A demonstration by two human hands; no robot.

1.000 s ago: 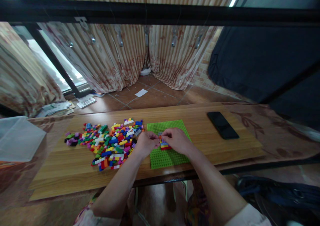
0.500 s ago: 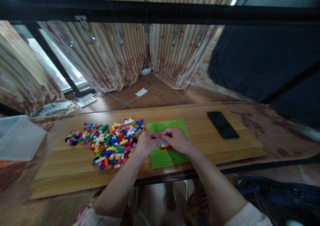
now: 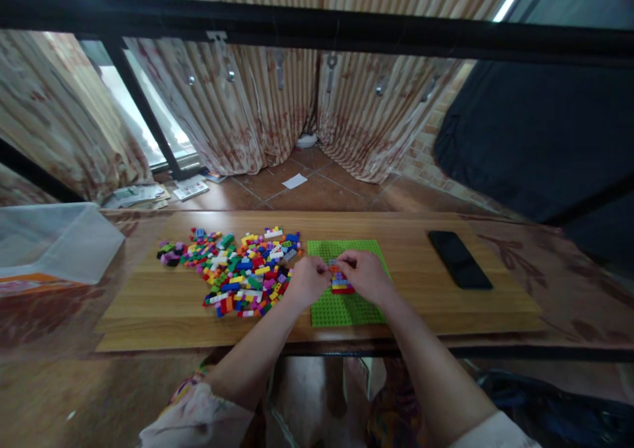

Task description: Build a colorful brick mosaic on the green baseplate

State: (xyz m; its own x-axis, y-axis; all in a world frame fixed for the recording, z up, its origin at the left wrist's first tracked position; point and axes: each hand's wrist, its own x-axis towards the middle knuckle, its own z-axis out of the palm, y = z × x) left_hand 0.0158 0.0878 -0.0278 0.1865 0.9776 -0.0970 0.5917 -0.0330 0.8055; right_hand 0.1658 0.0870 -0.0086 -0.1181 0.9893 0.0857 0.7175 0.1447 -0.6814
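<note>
Our left hand point(image 3: 308, 280) and right hand point(image 3: 366, 276) both pinch the small brick stack point(image 3: 341, 281), fingers narrowed around it, near the middle of the green baseplate point(image 3: 347, 310). We judge the build barely begun: a few layers stand, most studs are bare, and the pile of loose bricks point(image 3: 238, 271) just beside it is large.

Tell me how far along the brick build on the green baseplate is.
Done: a small brick stack, red, blue and orange, stands on the green baseplate. In hand: the left hand and right hand pinch that stack. Left: most of the baseplate is bare, and a pile of loose bricks lies beside it.
</note>
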